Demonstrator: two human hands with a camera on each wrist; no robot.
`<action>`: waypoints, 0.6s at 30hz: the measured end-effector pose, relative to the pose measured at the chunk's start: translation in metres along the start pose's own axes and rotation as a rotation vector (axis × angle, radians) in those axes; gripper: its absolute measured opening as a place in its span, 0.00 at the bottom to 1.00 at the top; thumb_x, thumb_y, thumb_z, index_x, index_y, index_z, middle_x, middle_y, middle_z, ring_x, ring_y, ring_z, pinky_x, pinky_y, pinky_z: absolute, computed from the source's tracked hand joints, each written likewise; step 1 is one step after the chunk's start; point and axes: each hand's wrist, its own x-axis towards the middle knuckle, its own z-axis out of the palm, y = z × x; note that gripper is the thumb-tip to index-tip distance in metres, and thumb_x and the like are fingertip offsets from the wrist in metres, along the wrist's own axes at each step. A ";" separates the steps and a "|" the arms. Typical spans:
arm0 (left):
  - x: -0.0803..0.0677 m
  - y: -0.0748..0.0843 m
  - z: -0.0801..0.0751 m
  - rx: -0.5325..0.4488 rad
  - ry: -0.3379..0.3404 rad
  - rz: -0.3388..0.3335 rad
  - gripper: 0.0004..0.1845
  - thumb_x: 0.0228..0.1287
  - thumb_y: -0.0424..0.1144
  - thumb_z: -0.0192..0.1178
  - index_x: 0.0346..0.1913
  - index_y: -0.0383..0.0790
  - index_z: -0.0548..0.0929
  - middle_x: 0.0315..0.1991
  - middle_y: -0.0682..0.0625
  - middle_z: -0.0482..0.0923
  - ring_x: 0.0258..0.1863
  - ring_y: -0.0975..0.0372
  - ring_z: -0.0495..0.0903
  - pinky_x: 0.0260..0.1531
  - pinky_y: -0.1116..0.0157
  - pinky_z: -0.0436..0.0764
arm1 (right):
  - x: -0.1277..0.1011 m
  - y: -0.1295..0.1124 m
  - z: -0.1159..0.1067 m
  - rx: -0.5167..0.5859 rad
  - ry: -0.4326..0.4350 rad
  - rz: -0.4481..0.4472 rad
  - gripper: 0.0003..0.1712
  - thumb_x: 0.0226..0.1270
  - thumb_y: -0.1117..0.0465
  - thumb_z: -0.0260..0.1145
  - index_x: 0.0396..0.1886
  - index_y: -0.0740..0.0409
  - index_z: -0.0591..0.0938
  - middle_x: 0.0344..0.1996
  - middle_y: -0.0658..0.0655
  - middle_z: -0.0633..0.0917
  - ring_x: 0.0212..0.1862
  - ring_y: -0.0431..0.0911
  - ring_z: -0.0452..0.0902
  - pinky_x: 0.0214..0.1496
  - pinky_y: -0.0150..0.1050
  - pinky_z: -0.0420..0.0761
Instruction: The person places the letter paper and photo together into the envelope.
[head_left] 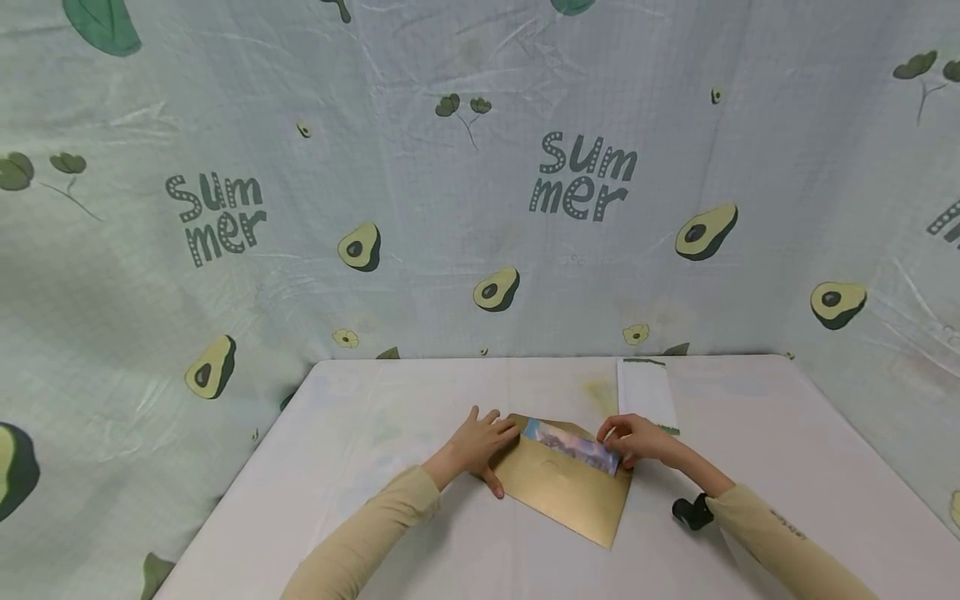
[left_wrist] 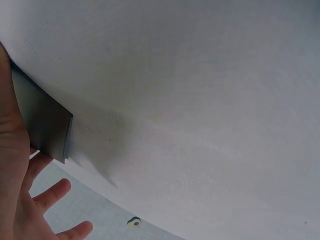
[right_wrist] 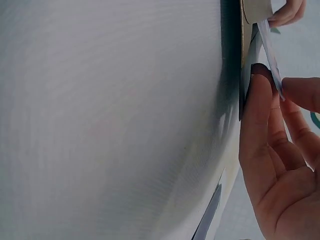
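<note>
A: Why is the left hand (head_left: pixel 474 446) flat on the envelope (head_left: pixel 564 487), lower centre?

B: Its spread fingers likely steady it while the right hand (head_left: pixel 636 439) pinches the card (head_left: pixel 572 444) at its mouth.

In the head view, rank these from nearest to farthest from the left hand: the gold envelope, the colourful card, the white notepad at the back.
From the left hand:
1. Gold envelope, touched at its left corner.
2. Colourful card, just right, sticking out of the envelope's mouth.
3. White notepad, farther right and back, by the table's far edge.
</note>
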 end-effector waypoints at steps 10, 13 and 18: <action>0.001 0.001 0.001 -0.017 -0.008 -0.006 0.60 0.22 0.81 0.51 0.65 0.51 0.59 0.62 0.57 0.64 0.61 0.58 0.63 0.54 0.51 0.68 | 0.001 0.000 0.002 -0.085 -0.031 -0.059 0.15 0.61 0.68 0.52 0.47 0.59 0.78 0.34 0.57 0.79 0.24 0.42 0.69 0.22 0.34 0.74; 0.000 0.001 0.000 -0.018 -0.006 -0.007 0.60 0.22 0.81 0.51 0.65 0.51 0.59 0.62 0.57 0.64 0.61 0.58 0.63 0.54 0.51 0.68 | 0.001 -0.004 0.002 -0.110 -0.042 -0.072 0.18 0.59 0.71 0.51 0.48 0.58 0.78 0.36 0.59 0.79 0.23 0.41 0.68 0.21 0.34 0.73; -0.001 0.002 -0.002 -0.027 -0.007 -0.007 0.60 0.23 0.81 0.51 0.64 0.50 0.60 0.62 0.57 0.64 0.61 0.58 0.63 0.54 0.51 0.69 | 0.000 -0.004 0.004 -0.114 -0.091 -0.090 0.18 0.58 0.72 0.51 0.48 0.61 0.78 0.33 0.58 0.79 0.19 0.39 0.63 0.20 0.32 0.68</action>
